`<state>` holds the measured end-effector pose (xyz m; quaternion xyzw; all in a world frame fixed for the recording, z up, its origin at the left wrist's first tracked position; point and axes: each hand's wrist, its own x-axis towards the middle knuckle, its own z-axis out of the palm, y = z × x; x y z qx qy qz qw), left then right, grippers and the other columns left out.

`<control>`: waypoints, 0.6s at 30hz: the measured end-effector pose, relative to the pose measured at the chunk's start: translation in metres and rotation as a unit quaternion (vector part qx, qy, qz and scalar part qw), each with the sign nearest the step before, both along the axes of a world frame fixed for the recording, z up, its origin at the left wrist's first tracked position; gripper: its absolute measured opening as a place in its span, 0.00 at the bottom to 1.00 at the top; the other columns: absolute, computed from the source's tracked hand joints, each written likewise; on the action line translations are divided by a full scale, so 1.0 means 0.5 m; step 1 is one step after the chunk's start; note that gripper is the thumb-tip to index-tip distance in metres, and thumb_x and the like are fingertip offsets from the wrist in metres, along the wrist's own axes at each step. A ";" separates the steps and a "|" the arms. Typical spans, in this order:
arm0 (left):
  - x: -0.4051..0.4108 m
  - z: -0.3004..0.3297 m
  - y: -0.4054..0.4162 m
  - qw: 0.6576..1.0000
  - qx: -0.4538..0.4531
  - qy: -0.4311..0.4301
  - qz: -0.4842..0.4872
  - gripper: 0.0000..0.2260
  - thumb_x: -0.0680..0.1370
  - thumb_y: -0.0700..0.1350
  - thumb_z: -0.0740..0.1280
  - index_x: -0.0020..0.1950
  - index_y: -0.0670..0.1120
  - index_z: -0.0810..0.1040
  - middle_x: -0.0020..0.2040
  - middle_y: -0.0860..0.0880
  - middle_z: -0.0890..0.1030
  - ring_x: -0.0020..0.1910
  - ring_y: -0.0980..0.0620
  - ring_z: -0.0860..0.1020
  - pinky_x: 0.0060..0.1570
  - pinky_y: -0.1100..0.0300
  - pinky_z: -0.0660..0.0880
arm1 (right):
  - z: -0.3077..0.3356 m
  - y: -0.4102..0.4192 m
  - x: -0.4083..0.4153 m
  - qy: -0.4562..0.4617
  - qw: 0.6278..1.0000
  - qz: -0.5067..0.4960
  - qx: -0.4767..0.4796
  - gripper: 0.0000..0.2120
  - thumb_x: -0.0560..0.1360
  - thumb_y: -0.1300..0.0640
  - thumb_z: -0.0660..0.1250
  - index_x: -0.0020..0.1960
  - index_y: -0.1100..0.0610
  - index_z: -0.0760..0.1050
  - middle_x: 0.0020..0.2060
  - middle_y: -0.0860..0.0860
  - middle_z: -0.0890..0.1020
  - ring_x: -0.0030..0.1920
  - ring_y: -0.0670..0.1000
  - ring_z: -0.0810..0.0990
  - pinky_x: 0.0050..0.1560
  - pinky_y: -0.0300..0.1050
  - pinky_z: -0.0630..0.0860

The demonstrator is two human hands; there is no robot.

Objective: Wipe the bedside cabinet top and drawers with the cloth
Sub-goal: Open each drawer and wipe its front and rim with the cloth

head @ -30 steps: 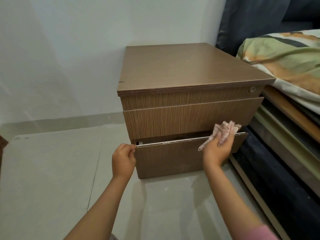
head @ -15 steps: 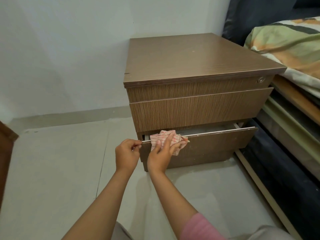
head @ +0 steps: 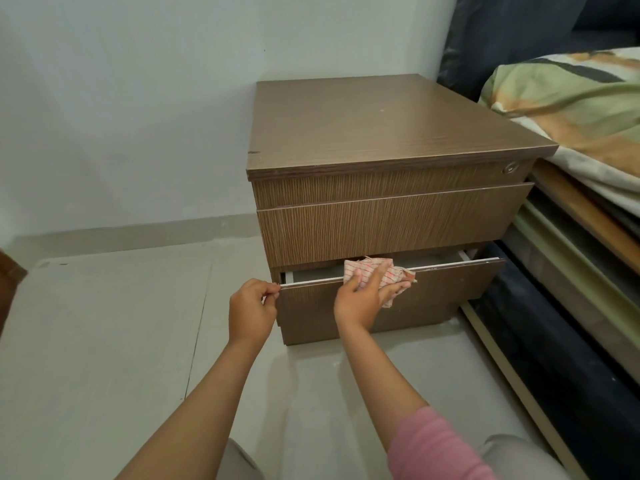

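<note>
From the head view, a brown wood-grain bedside cabinet (head: 384, 133) with a flat laminate top stands on the pale tiled floor (head: 104, 341), its far side near the white wall (head: 138, 98) and its right side just beside a bed with a green-and-orange patterned quilt (head: 571, 109). A small round metal lock (head: 509, 168) sits at the right end of its narrow top drawer front. The middle drawer front (head: 388, 230) is closed; the bottom drawer (head: 433, 292) is pulled out toward the near side, showing a thin white top edge.

The left hand (head: 251, 311) pinches the left end of that white edge, its grip clamped on the bottom drawer. The right hand (head: 363, 296) presses a crumpled white cloth with red checked lines (head: 372, 273) over the drawer's top edge, left of centre, fingers spread across it and thumb under the hanging corner, clamped on the cloth. A pink sleeve (head: 436, 445) covers the right upper arm.
</note>
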<state>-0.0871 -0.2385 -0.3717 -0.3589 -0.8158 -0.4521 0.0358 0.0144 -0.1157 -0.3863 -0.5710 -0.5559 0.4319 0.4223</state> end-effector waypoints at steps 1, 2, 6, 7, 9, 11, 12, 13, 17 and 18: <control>0.000 0.001 0.000 1.000 -0.001 0.001 -0.001 0.05 0.72 0.33 0.70 0.45 0.40 0.83 0.42 0.45 0.82 0.40 0.52 0.78 0.43 0.69 0.71 | 0.003 0.012 0.010 -0.002 1.000 -0.006 -0.005 0.30 0.80 0.55 0.57 0.76 0.46 0.46 0.74 0.57 0.33 0.76 0.59 0.40 0.71 0.57 0.58; 0.001 0.002 0.000 1.000 -0.002 0.003 -0.003 0.05 0.72 0.33 0.70 0.45 0.40 0.83 0.42 0.44 0.82 0.40 0.52 0.78 0.43 0.68 0.72 | 0.005 0.025 0.021 -0.004 1.000 -0.013 -0.007 0.30 0.80 0.55 0.57 0.77 0.46 0.47 0.74 0.57 0.33 0.76 0.60 0.41 0.70 0.56 0.58; 0.002 0.004 0.001 1.000 -0.006 0.009 -0.003 0.05 0.71 0.31 0.70 0.44 0.39 0.83 0.41 0.44 0.82 0.40 0.51 0.79 0.43 0.70 0.71 | 0.003 0.083 0.068 -0.019 0.999 -0.035 -0.004 0.29 0.80 0.53 0.56 0.76 0.46 0.47 0.75 0.59 0.35 0.76 0.62 0.42 0.72 0.59 0.58; 0.002 0.003 0.001 1.000 -0.006 0.012 -0.002 0.06 0.71 0.31 0.70 0.44 0.39 0.83 0.41 0.44 0.82 0.40 0.51 0.78 0.42 0.70 0.70 | 0.003 0.097 0.081 -0.024 0.999 -0.038 -0.006 0.29 0.80 0.53 0.55 0.76 0.46 0.47 0.75 0.59 0.35 0.76 0.62 0.43 0.72 0.59 0.58; 0.002 0.001 0.002 1.000 -0.005 0.017 0.000 0.06 0.71 0.31 0.70 0.44 0.39 0.83 0.41 0.44 0.82 0.39 0.52 0.78 0.42 0.71 0.70 | 0.005 0.126 0.109 -0.035 0.998 -0.046 -0.009 0.28 0.80 0.52 0.55 0.76 0.46 0.46 0.75 0.59 0.35 0.75 0.62 0.44 0.71 0.59 0.58; 0.003 0.000 0.002 1.000 -0.004 0.022 0.000 0.05 0.71 0.31 0.70 0.43 0.39 0.83 0.40 0.44 0.82 0.38 0.53 0.77 0.42 0.71 0.69 | 0.009 0.154 0.137 -0.046 0.997 -0.053 -0.013 0.28 0.80 0.52 0.54 0.76 0.45 0.46 0.75 0.58 0.35 0.75 0.63 0.45 0.70 0.59 0.57; 0.004 -0.001 0.003 1.000 -0.003 0.025 0.000 0.05 0.71 0.31 0.70 0.43 0.39 0.83 0.40 0.44 0.82 0.38 0.53 0.77 0.42 0.71 0.70 | 0.011 0.167 0.149 -0.051 0.997 -0.058 -0.015 0.28 0.81 0.51 0.54 0.76 0.45 0.45 0.75 0.59 0.35 0.75 0.63 0.45 0.71 0.59 0.57; 0.004 -0.003 0.003 1.000 -0.001 0.029 0.000 0.05 0.71 0.31 0.70 0.43 0.39 0.83 0.40 0.44 0.82 0.38 0.53 0.77 0.42 0.70 0.70 | 0.012 0.179 0.161 -0.056 0.996 -0.061 -0.016 0.28 0.81 0.51 0.54 0.76 0.45 0.46 0.75 0.59 0.35 0.75 0.63 0.45 0.71 0.59 0.56; 0.005 -0.008 0.003 0.999 0.005 0.043 -0.003 0.06 0.71 0.31 0.70 0.43 0.39 0.82 0.40 0.44 0.82 0.38 0.52 0.77 0.42 0.69 0.71 | 0.012 0.227 0.206 -0.074 0.995 -0.069 -0.012 0.27 0.81 0.50 0.53 0.76 0.45 0.45 0.75 0.60 0.36 0.75 0.64 0.45 0.70 0.62 0.57; 0.004 -0.010 0.003 0.999 0.006 0.046 -0.005 0.06 0.71 0.30 0.70 0.43 0.39 0.82 0.40 0.44 0.82 0.39 0.52 0.77 0.42 0.69 0.71 | 0.009 0.239 0.215 -0.080 0.994 -0.070 -0.013 0.27 0.81 0.50 0.53 0.76 0.44 0.45 0.75 0.60 0.36 0.75 0.64 0.45 0.70 0.63 0.57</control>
